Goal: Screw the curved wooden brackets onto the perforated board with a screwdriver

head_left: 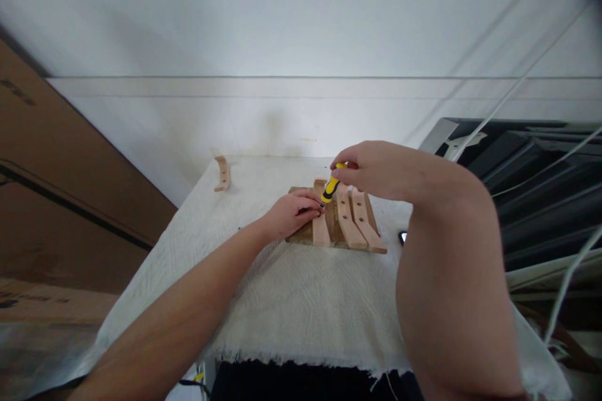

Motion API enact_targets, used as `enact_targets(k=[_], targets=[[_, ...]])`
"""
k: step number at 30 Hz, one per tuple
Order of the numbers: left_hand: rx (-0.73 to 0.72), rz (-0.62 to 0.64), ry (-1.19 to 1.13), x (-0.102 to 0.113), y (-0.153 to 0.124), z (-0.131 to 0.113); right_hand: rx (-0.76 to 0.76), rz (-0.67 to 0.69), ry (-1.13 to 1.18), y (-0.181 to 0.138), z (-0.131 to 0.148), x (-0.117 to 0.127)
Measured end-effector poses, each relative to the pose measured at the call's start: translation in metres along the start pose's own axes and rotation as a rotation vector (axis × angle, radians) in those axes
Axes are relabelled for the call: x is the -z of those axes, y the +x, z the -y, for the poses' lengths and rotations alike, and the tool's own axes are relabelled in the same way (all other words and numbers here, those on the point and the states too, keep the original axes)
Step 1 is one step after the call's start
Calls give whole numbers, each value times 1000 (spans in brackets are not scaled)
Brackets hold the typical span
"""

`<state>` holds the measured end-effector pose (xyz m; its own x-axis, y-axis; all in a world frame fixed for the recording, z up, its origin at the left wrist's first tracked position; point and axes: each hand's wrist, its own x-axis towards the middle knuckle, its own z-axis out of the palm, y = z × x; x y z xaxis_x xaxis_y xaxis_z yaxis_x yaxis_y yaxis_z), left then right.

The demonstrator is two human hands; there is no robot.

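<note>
My right hand grips the end of a yellow and black screwdriver from above. The tool slants down, its tip at a curved wooden piece that lies across a brown wooden board. My left hand rests over the board's left side, fingertips drawn together at the screwdriver's tip; what they pinch there is hidden. To the right on the board lie two more curved pieces, one beside the other, each with dark holes.
Another curved wooden piece stands apart at the table's back left. A whitish cloth covers the table. Large cardboard leans at the left. Dark metal parts and white cords are at the right. A wall rises behind.
</note>
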<state>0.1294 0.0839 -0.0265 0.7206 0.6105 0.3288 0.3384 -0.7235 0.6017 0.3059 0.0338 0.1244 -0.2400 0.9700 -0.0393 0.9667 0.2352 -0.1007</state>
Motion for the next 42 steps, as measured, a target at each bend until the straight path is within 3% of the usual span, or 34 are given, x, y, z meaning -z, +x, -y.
enact_targets(k=[5,8,14,21,27,35,42], targets=[[-6,7,-11,-1,0,3,-194,-137,-100,14,0,-15],[-3,5,-27,0,0,4,-144,-153,-84,19,3,-19],[-13,16,-51,1,0,4,64,-28,-43,6,8,-5],[-41,51,-15,3,1,3,-131,-131,-113,15,0,-15],[-43,36,-8,2,2,3,23,-68,-22,7,5,-8],[-16,57,-55,3,2,3,-147,-195,-124,17,1,-20],[-10,71,-85,4,3,0,-7,-53,-55,8,0,-8]])
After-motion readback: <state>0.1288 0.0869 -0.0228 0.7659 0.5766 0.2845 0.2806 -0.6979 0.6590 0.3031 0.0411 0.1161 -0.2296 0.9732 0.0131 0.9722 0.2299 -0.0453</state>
